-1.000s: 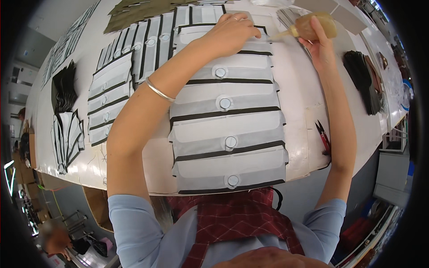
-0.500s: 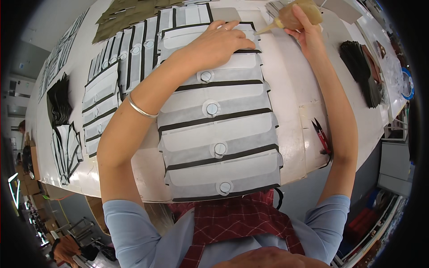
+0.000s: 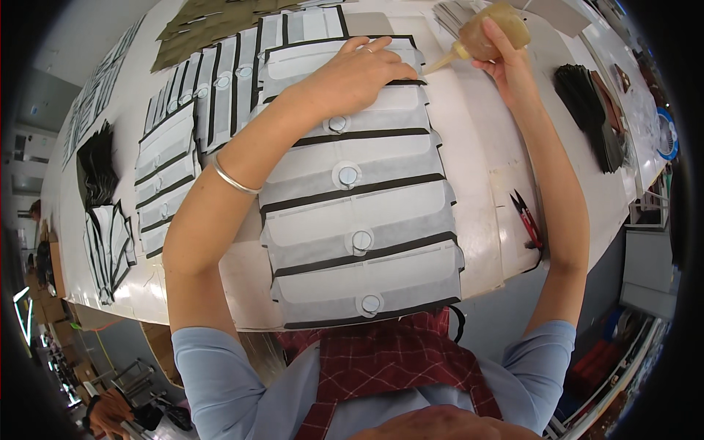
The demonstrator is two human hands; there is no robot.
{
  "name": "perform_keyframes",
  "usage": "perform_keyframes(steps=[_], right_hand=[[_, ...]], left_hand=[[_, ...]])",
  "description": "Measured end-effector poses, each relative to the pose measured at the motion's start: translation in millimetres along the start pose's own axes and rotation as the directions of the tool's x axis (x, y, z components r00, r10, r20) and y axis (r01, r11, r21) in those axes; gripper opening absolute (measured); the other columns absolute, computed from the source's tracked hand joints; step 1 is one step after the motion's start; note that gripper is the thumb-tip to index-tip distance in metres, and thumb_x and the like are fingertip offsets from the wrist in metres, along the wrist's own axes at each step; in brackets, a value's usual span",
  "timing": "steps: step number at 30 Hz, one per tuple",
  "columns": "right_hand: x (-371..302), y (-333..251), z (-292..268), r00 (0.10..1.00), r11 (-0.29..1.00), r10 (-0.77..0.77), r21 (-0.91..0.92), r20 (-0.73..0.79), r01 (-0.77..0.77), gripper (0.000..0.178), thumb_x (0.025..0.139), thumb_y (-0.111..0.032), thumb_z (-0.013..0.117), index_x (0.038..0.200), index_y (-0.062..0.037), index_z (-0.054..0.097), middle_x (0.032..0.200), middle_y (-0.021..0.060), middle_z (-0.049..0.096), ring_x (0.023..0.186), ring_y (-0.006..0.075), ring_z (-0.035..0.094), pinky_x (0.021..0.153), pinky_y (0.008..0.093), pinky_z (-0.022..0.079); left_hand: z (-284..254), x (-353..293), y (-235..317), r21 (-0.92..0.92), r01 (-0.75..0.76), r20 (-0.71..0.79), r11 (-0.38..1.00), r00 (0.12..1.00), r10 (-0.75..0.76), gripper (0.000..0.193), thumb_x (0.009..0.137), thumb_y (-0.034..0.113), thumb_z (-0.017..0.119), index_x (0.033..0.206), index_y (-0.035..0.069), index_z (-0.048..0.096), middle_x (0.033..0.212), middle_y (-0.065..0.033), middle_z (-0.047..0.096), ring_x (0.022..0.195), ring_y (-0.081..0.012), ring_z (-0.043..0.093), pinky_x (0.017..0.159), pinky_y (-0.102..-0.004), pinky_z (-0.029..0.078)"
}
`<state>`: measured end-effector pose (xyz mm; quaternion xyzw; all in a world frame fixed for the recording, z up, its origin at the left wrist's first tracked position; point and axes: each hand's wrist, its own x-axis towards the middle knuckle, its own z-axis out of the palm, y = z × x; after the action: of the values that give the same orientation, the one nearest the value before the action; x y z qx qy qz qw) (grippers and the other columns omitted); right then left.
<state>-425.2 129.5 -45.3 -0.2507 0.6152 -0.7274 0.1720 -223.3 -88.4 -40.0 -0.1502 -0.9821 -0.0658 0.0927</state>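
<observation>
My right hand (image 3: 511,66) is wrapped round a squeeze bottle (image 3: 497,31) of yellowish, cloudy liquid. The bottle is tilted, its thin nozzle (image 3: 441,61) pointing left and down to the right edge of the farthest white panel (image 3: 308,64). On that panel rests my left hand (image 3: 370,73), fingers spread and bent, holding nothing. Toward me runs a column of overlapping white panels (image 3: 352,207) with black edging strips. Round metal discs, such as the nearest disc (image 3: 369,303), sit along the middle of the visible ones. My left forearm covers part of the far panels.
Red-handled thread snips (image 3: 528,220) lie right of the column. Stacked dark pieces (image 3: 590,117) sit farther right, a blue tape roll (image 3: 666,134) beyond. More white panels (image 3: 163,172) and a dark bundle (image 3: 97,167) lie left. Olive pieces (image 3: 213,26) are at the back.
The right hand and bottle have shifted slightly; the nozzle tip is a little nearer me along the far panel's right edge. My left hand has stayed nearly in place.
</observation>
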Motion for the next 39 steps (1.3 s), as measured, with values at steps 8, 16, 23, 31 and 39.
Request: perform_keyframes(steps=[8, 16, 23, 31, 39], right_hand=[[-8.6, -5.5, -11.1, 1.000, 0.996, 0.024, 0.085, 0.019, -0.025, 0.048, 0.092, -0.037, 0.073, 0.126, -0.0071, 0.058, 0.116, 0.0054, 0.066, 0.098, 0.0130, 0.068, 0.067, 0.0262, 0.061], [-31.0, -51.3, -0.6, 0.998, 0.827, -0.043, 0.559, -0.052, 0.065, 0.049, 0.095, -0.042, 0.068, 0.124, -0.0051, 0.054, 0.106, 0.0121, 0.070, 0.086, 0.0226, 0.073, 0.048, 0.0249, 0.060], [-43.1, -14.5, -4.9, 1.000, 0.993, 0.017, 0.113, 0.004, -0.017, 0.048, 0.094, -0.038, 0.071, 0.128, -0.0071, 0.057, 0.115, 0.0058, 0.067, 0.096, 0.0132, 0.069, 0.068, 0.0264, 0.062], [-52.8, -11.6, 10.7, 0.998, 0.998, -0.057, -0.010, 0.029, 0.057, 0.048, 0.095, -0.038, 0.069, 0.128, -0.0059, 0.057, 0.113, 0.0059, 0.067, 0.093, 0.0112, 0.069, 0.061, 0.0237, 0.058], [-74.1, -26.6, 17.7, 0.995, 0.998, -0.034, -0.049, 0.092, 0.039, 0.050, 0.092, -0.042, 0.071, 0.122, -0.0038, 0.060, 0.107, 0.0064, 0.068, 0.092, 0.0125, 0.068, 0.061, 0.0251, 0.058]], left_hand=[[3.5, -0.5, -0.4, -0.005, -0.010, -0.039, 1.000, 0.999, 0.010, 0.060, 0.083, -0.016, 0.045, 0.130, 0.017, 0.064, 0.133, -0.0073, 0.063, 0.144, -0.0355, 0.039, 0.121, -0.0492, 0.023], [1.1, -7.5, 3.3, 0.009, 0.042, -0.024, 0.999, 0.999, -0.042, 0.066, 0.077, -0.022, 0.042, 0.128, 0.012, 0.063, 0.138, -0.0070, 0.059, 0.148, -0.0345, 0.032, 0.122, -0.0471, 0.026], [-21.8, -34.7, 34.2, -0.131, -0.009, -0.004, 0.991, 1.000, 0.009, 0.066, 0.074, -0.024, 0.044, 0.126, 0.011, 0.064, 0.132, -0.0089, 0.061, 0.145, -0.0355, 0.035, 0.120, -0.0472, 0.029], [-19.0, -55.3, 50.1, -0.092, -0.069, 0.030, 0.993, 0.997, 0.072, 0.067, 0.072, -0.022, 0.047, 0.126, 0.013, 0.065, 0.137, -0.0148, 0.054, 0.144, -0.0367, 0.037, 0.120, -0.0510, 0.028], [-15.1, -55.0, 50.8, -0.064, -0.069, 0.010, 0.996, 0.997, 0.070, 0.066, 0.073, -0.022, 0.047, 0.126, 0.014, 0.065, 0.136, -0.0141, 0.055, 0.144, -0.0357, 0.038, 0.120, -0.0499, 0.029]])
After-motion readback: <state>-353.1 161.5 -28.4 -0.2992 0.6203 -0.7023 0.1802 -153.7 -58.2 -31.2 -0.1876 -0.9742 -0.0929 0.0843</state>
